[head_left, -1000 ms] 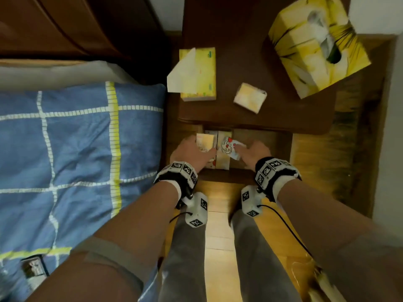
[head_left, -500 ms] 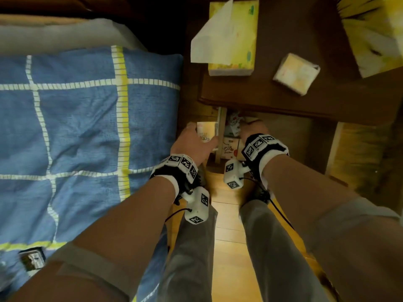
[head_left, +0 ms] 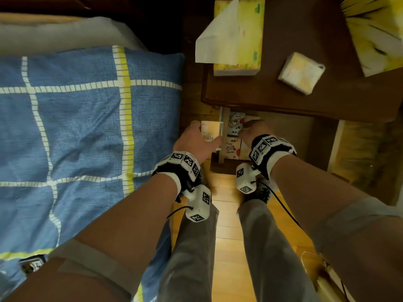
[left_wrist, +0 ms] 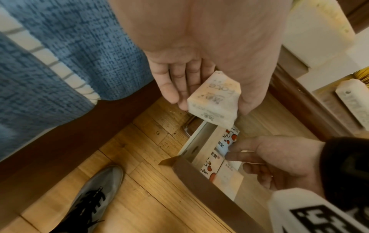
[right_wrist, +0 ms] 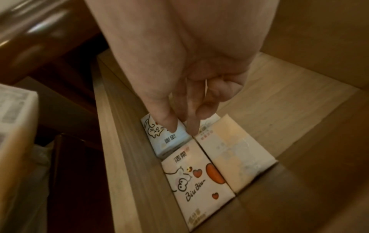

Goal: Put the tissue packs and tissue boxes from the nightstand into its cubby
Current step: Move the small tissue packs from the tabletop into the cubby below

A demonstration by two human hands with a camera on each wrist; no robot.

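My left hand (head_left: pixel 197 139) (left_wrist: pixel 209 102) grips a cream tissue pack (head_left: pixel 210 132) (left_wrist: pixel 214 104) between thumb and fingers, just above the cubby's left wall (right_wrist: pixel 119 126). Reaching inside the cubby, my right hand (head_left: pixel 250 131) (right_wrist: pixel 179 127) pinches a blue cat tissue pack (right_wrist: pixel 171 141) lying on the floor of the cubby. In front of it lie a white Biu Biu pack (right_wrist: pixel 195 181) and a pale orange pack (right_wrist: pixel 233 151). The nightstand top (head_left: pixel 283 103) holds a yellow tissue box (head_left: pixel 248 40) with a sheet sticking out, a small pack (head_left: pixel 301 73) and a large yellow box (head_left: pixel 375 31).
A bed with a blue checked cover (head_left: pixel 76 127) runs along the left, close to the nightstand. My legs and a grey shoe (left_wrist: pixel 95 197) stand on the wooden floor (head_left: pixel 226 225) in front of the cubby.
My right hand has carried the cat pack deeper into the cubby and set it down behind the Biu Biu pack. The left hand stays at the cubby's left edge with its pack.
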